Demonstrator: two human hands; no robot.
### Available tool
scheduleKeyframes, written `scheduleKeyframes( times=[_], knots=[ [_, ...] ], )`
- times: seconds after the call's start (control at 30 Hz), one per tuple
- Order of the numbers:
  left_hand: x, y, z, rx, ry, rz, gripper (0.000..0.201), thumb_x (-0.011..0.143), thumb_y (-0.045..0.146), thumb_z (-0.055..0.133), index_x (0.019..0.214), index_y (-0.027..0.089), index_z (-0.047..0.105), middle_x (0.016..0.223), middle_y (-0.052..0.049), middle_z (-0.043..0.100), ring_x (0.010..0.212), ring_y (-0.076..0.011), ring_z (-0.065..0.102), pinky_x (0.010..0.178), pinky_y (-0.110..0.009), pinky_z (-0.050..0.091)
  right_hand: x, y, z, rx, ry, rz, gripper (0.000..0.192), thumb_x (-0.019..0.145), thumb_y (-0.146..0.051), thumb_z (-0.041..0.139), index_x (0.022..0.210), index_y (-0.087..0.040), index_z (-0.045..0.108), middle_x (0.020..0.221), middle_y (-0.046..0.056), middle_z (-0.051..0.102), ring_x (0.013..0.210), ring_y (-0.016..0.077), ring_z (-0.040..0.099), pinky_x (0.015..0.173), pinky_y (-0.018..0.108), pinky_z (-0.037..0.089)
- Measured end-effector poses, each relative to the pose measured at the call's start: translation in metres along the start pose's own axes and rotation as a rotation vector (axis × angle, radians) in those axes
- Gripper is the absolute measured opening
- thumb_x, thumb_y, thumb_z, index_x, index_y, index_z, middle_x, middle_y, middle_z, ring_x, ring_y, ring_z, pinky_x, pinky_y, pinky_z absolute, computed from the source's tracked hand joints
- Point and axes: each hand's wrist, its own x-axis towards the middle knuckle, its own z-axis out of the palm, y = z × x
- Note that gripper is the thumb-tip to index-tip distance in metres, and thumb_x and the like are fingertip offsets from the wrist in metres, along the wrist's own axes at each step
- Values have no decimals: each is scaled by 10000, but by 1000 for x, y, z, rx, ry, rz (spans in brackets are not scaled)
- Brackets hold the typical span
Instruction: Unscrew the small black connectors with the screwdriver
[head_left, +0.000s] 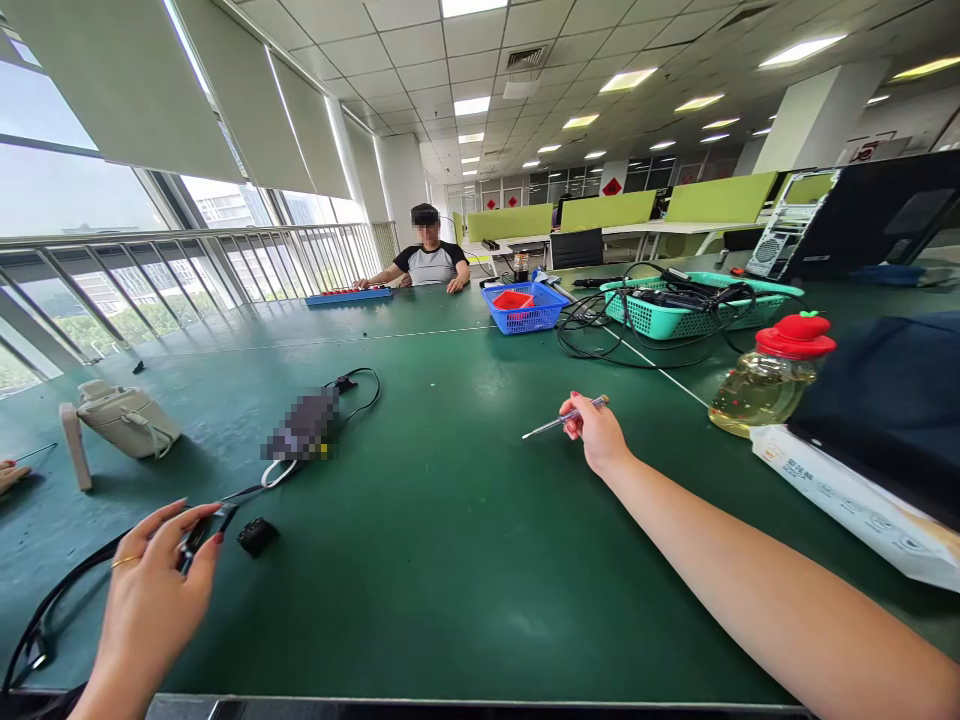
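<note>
My right hand point(596, 435) is stretched out over the green table point(450, 520) and holds a thin screwdriver point(564, 417) whose metal tip points left. Near the front left edge, my left hand point(154, 590) pinches the end of a black cable point(67, 590) between thumb and fingers. A small black plug block point(257, 536) lies just right of that hand. Beyond it sits a blurred dark device point(304, 425) with a black cord and a white loop attached.
A beige pouch point(127, 420) and a white block point(75, 445) lie at the left. A bottle of oil with a red cap point(772, 385), a blue basket point(525, 305) and a teal basket of cables point(690, 305) stand to the right. Another person point(429, 262) sits at the far end.
</note>
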Motion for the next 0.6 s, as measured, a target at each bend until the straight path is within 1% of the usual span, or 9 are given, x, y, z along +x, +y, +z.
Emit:
scheduleKeyframes(
  times=[0.1,0.17,0.27,0.33,0.47,0.6],
  knots=[
    [1,11,4,-168,-175,135,322,837,495,444,1117,369,546,1316,22,538,1073,-261,640,995,-461,519,0,0,0,-1,-1,-2,369,692,-497,724,542,-178,616,427,-27,437,424,79,403,377,206,331],
    [2,12,9,-183,-244,187,367,817,483,449,1150,359,540,1301,5,564,1074,-285,643,1020,-505,491,0,0,-1,0,-1,-7,375,699,-505,721,547,-179,616,428,-27,439,425,79,404,380,205,333],
    [5,7,14,-145,-262,211,474,793,485,436,1197,269,561,1303,-87,582,1099,-333,636,1017,-536,480,1,1,-2,0,2,-14,384,702,-515,720,547,-180,612,425,-26,442,425,82,404,379,206,333],
    [5,4,16,-135,-284,225,519,791,481,435,1223,225,566,1293,-124,599,1100,-340,639,1001,-525,494,1,1,-2,-2,5,-14,385,700,-516,722,547,-180,610,422,-25,443,426,85,407,377,207,332],
    [6,2,13,-97,-344,208,539,793,466,441,1250,213,575,1204,-121,674,1086,-354,651,928,-524,536,1,2,-2,-2,7,-12,385,703,-516,720,552,-181,606,420,-25,443,426,88,409,374,207,333],
    [12,5,11,-90,-383,180,572,796,465,437,1291,202,555,1145,-124,703,1079,-358,657,919,-519,540,0,0,-1,2,10,-9,371,703,-501,716,553,-181,603,426,-25,446,424,83,405,376,204,331]
  ],
)
